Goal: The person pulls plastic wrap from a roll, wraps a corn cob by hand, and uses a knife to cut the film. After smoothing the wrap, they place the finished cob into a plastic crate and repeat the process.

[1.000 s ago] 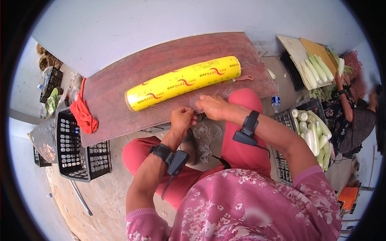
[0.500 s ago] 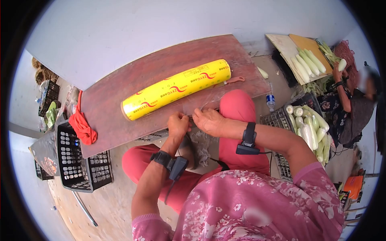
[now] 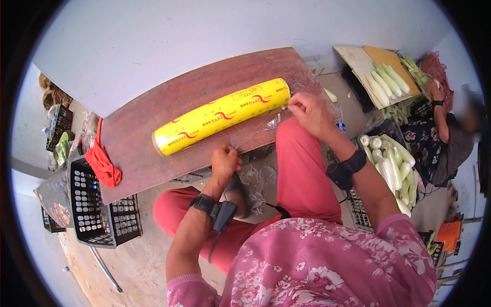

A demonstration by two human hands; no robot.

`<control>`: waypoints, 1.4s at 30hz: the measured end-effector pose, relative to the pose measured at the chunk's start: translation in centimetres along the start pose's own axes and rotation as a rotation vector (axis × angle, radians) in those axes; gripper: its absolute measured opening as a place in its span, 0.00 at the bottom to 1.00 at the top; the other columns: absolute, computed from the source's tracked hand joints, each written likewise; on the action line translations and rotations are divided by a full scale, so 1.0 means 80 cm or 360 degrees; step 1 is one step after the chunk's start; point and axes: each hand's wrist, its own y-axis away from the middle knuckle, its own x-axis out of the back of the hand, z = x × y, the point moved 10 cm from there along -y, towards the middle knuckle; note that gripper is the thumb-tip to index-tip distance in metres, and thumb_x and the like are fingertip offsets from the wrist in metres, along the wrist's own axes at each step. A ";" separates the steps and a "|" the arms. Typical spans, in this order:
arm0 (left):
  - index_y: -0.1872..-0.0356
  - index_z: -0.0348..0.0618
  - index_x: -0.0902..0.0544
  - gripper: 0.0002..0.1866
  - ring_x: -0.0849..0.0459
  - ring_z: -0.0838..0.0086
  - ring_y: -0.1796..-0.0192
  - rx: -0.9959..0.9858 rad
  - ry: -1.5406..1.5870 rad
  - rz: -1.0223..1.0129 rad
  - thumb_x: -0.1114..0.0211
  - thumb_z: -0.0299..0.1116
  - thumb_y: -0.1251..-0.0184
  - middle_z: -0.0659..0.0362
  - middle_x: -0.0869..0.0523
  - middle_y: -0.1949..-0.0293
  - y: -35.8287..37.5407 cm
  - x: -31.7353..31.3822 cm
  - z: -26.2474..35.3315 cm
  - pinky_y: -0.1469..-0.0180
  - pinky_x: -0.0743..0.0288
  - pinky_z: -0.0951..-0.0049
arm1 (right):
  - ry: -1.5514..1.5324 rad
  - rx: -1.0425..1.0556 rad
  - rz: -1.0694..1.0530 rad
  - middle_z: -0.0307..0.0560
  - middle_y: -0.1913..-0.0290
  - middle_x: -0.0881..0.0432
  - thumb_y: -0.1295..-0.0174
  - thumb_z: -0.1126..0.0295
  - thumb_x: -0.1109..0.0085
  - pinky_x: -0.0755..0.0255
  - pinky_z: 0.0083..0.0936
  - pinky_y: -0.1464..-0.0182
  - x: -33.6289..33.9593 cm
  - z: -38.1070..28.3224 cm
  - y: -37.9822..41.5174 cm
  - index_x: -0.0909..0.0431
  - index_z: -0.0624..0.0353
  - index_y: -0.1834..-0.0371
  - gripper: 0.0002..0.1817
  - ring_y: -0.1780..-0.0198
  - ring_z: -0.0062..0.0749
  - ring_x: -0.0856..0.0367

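A yellow printed roll of cling film (image 3: 222, 116) lies slantwise on the reddish-brown board (image 3: 143, 169). My left hand (image 3: 225, 161) is closed at the board's front edge, its fingertips pinched on a thin clear film. From there the film runs towards a shiny crumpled bit of film (image 3: 274, 122) in front of the roll. My right hand (image 3: 311, 113) is beside the roll's right end, fingers curled together over the spot where a red-handled tool lay. Whatever is between those fingers is hidden.
Black crates (image 3: 105, 215) and a red cloth (image 3: 104, 161) are at left. At right, peeled pale gourds (image 3: 391, 163) fill a crate, and more (image 3: 388, 82) lie on a panel. Another person (image 3: 450, 143) sits beyond them. A bottle (image 3: 341, 126) stands by my right forearm.
My right hand has left my left hand and moved up and right to the roll's end, covering the red-handled tool. My left hand has barely moved.
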 end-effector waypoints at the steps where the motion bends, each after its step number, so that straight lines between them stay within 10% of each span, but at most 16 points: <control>1: 0.65 0.34 0.22 0.06 0.19 0.71 0.82 -0.0020 0.0006 -0.0007 0.45 0.26 0.34 0.51 0.16 0.78 0.001 0.000 0.003 0.81 0.25 0.73 | -0.0039 -0.0181 -0.0015 0.46 0.72 0.18 0.41 0.76 0.40 0.26 0.26 0.65 0.011 0.023 -0.004 0.21 0.61 0.71 0.02 0.69 0.33 0.19; 4: 0.66 0.34 0.22 0.06 0.19 0.71 0.82 -0.0027 0.0030 -0.0008 0.45 0.26 0.34 0.51 0.17 0.78 0.001 -0.002 0.005 0.81 0.25 0.74 | -0.0510 -0.0444 -0.0458 0.35 0.71 0.20 0.39 0.74 0.37 0.28 0.18 0.62 -0.027 0.098 -0.005 0.21 0.62 0.65 0.04 0.67 0.15 0.24; 10: 0.66 0.35 0.22 0.06 0.19 0.72 0.82 -0.0034 0.0031 -0.0014 0.45 0.26 0.33 0.51 0.16 0.78 0.000 -0.002 0.003 0.81 0.26 0.74 | -0.0608 -0.0562 -0.0647 0.38 0.66 0.19 0.41 0.75 0.33 0.26 0.18 0.60 -0.087 0.157 0.018 0.21 0.63 0.61 0.08 0.64 0.17 0.22; 19: 0.67 0.36 0.22 0.06 0.18 0.73 0.83 -0.0024 0.0023 -0.0014 0.44 0.27 0.34 0.54 0.15 0.79 -0.003 -0.001 -0.004 0.80 0.26 0.72 | -0.0255 -0.0319 -0.0390 0.47 0.63 0.18 0.48 0.73 0.31 0.23 0.29 0.58 -0.089 0.097 0.007 0.22 0.59 0.54 0.17 0.63 0.32 0.18; 25: 0.68 0.36 0.22 0.06 0.18 0.73 0.83 -0.0050 0.0004 -0.0032 0.44 0.27 0.34 0.54 0.15 0.80 -0.005 -0.001 -0.004 0.80 0.26 0.72 | 0.0529 0.0467 -0.0365 0.50 0.65 0.24 0.41 0.75 0.45 0.23 0.42 0.62 -0.112 0.032 0.002 0.26 0.47 0.47 0.18 0.65 0.49 0.18; 42: 0.66 0.37 0.22 0.07 0.21 0.73 0.83 -0.0002 0.0101 -0.0085 0.46 0.29 0.32 0.52 0.16 0.78 -0.005 -0.002 -0.007 0.81 0.29 0.75 | 0.0332 0.0375 -0.0138 0.49 0.65 0.26 0.43 0.75 0.44 0.27 0.39 0.63 -0.051 0.062 0.054 0.28 0.57 0.68 0.03 0.64 0.49 0.22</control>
